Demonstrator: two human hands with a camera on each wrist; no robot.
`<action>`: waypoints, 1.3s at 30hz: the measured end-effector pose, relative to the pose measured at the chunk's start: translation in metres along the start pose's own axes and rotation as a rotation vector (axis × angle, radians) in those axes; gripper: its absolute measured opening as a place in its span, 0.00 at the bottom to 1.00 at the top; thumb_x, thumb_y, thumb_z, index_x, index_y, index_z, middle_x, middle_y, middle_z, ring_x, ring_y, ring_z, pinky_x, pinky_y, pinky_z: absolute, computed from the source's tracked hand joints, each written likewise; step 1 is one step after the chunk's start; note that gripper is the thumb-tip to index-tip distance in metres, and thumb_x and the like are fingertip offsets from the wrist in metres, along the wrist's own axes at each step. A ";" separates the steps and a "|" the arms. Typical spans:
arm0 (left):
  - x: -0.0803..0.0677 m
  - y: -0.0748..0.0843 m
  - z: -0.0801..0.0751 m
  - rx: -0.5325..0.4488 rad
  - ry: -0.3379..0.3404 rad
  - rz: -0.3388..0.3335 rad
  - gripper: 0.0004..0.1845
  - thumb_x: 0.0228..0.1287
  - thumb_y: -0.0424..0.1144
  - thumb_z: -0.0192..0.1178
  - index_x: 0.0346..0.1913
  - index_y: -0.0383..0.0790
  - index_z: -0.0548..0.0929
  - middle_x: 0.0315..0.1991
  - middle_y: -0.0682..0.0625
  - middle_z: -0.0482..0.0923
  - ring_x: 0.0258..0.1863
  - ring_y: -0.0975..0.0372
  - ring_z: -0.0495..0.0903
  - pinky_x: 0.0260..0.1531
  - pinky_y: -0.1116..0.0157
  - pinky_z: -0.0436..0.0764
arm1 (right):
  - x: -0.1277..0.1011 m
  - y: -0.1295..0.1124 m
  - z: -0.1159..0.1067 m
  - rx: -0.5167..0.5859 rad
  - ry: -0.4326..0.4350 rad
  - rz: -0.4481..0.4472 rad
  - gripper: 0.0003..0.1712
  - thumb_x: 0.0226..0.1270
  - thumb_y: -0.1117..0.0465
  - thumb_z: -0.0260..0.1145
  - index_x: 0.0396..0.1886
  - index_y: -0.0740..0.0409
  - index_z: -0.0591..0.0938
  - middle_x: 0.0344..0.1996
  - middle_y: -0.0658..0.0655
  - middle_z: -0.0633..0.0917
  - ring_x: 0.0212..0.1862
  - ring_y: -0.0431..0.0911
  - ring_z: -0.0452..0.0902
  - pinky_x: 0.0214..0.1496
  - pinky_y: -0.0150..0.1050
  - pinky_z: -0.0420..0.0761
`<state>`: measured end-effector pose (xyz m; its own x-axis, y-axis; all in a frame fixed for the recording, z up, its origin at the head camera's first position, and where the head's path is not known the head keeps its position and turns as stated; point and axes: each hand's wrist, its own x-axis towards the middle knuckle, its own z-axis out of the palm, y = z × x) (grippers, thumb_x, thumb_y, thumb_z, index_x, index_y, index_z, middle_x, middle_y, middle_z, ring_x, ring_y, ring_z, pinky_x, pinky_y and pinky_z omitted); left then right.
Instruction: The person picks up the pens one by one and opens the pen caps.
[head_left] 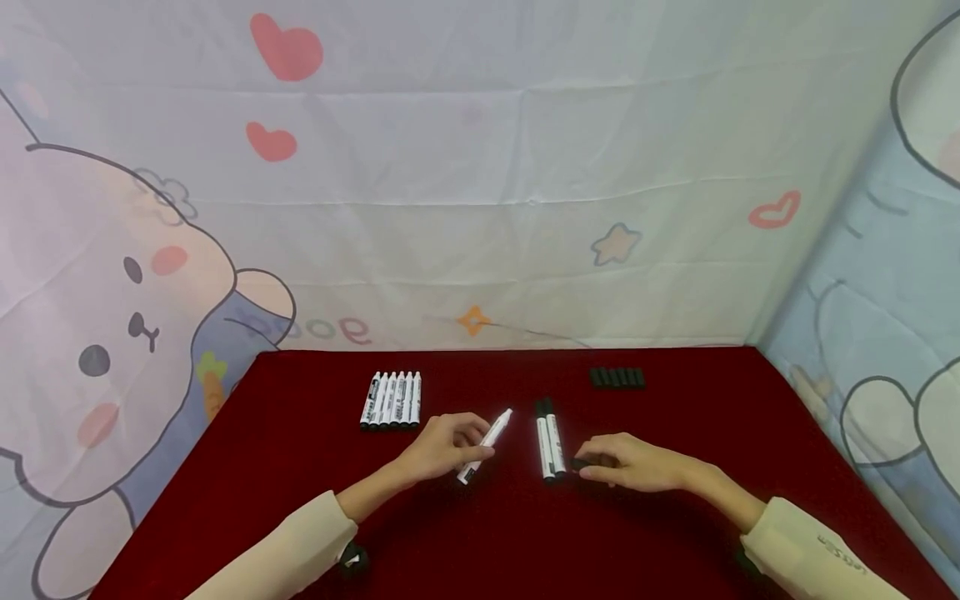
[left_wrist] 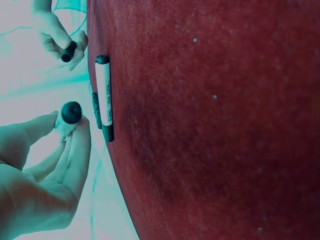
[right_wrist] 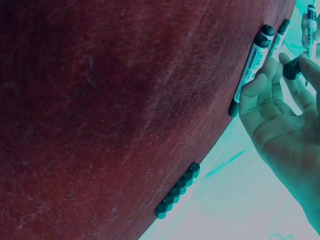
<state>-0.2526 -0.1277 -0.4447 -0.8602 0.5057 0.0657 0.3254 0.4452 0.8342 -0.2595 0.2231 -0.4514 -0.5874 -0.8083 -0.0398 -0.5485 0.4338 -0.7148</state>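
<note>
A white marker with its cap off is held in the left hand, pinched between the thumb and curled fingers and raised at a slant above the red tablecloth, its bare tip pointing up and away from the person. In the left wrist view the marker's dark butt end is seen between the fingertips. A black cap is pinched by the right hand, low over the cloth; in the right wrist view the cap is seen gripped between thumb and fingers.

The pair of capped markers lying side by side on the cloth is taken as the landmark. The held marker is just to the left of that pair, and the pinched cap is just to the right of its near ends, close to them; whether it touches them cannot be told. A row of six white markers lies farther left and back from the pair, packed side by side. A row of loose black caps lies to the right and back from the pair, well apart from it. A cartoon-printed backdrop hangs behind the table.
</note>
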 end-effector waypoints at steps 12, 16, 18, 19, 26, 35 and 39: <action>-0.007 -0.003 -0.006 -0.254 0.074 -0.197 0.29 0.67 0.41 0.69 0.67 0.33 0.74 0.49 0.36 0.82 0.32 0.59 0.87 0.32 0.59 0.89 | -0.003 -0.001 0.000 0.021 -0.008 0.039 0.21 0.81 0.53 0.57 0.59 0.65 0.80 0.44 0.57 0.86 0.32 0.36 0.79 0.36 0.31 0.82; -0.008 -0.004 -0.007 -0.325 0.060 -0.224 0.33 0.70 0.39 0.66 0.71 0.29 0.68 0.51 0.34 0.79 0.32 0.54 0.89 0.34 0.57 0.90 | -0.004 -0.001 0.001 0.023 -0.006 0.045 0.21 0.81 0.53 0.57 0.59 0.65 0.80 0.45 0.57 0.86 0.33 0.36 0.79 0.37 0.31 0.83; -0.008 -0.005 -0.007 -0.356 0.058 -0.236 0.33 0.72 0.39 0.64 0.72 0.27 0.66 0.51 0.35 0.78 0.32 0.55 0.89 0.35 0.57 0.90 | -0.004 0.000 0.001 0.024 -0.007 0.043 0.20 0.81 0.53 0.57 0.59 0.65 0.80 0.44 0.57 0.86 0.33 0.36 0.79 0.37 0.31 0.82; -0.007 -0.006 -0.007 -0.358 0.060 -0.241 0.32 0.72 0.39 0.64 0.72 0.26 0.66 0.51 0.35 0.78 0.32 0.56 0.88 0.36 0.57 0.90 | -0.004 0.000 0.001 0.025 -0.008 0.041 0.20 0.81 0.53 0.57 0.59 0.64 0.80 0.43 0.56 0.86 0.33 0.36 0.79 0.36 0.31 0.82; -0.008 -0.005 -0.011 -0.362 0.093 -0.276 0.30 0.74 0.40 0.62 0.70 0.26 0.68 0.49 0.39 0.76 0.32 0.61 0.85 0.37 0.58 0.90 | -0.004 0.000 -0.001 0.016 -0.007 0.032 0.19 0.81 0.54 0.57 0.58 0.64 0.80 0.37 0.54 0.84 0.33 0.36 0.79 0.37 0.31 0.82; -0.016 -0.007 -0.030 -0.324 0.163 -0.330 0.33 0.73 0.40 0.64 0.73 0.29 0.66 0.53 0.36 0.74 0.38 0.59 0.83 0.37 0.56 0.90 | -0.006 0.000 -0.004 0.012 0.002 0.046 0.21 0.81 0.53 0.57 0.58 0.64 0.80 0.44 0.57 0.86 0.35 0.38 0.82 0.38 0.32 0.84; -0.022 -0.011 -0.043 -0.299 0.188 -0.347 0.35 0.72 0.41 0.65 0.74 0.28 0.65 0.58 0.34 0.72 0.41 0.59 0.83 0.37 0.56 0.90 | -0.007 -0.001 -0.004 0.015 0.001 0.054 0.21 0.81 0.53 0.57 0.59 0.66 0.80 0.46 0.59 0.86 0.36 0.38 0.82 0.39 0.32 0.84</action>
<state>-0.2537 -0.1755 -0.4320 -0.9628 0.2112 -0.1688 -0.0955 0.3186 0.9431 -0.2580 0.2299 -0.4477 -0.6166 -0.7834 -0.0774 -0.5073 0.4706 -0.7220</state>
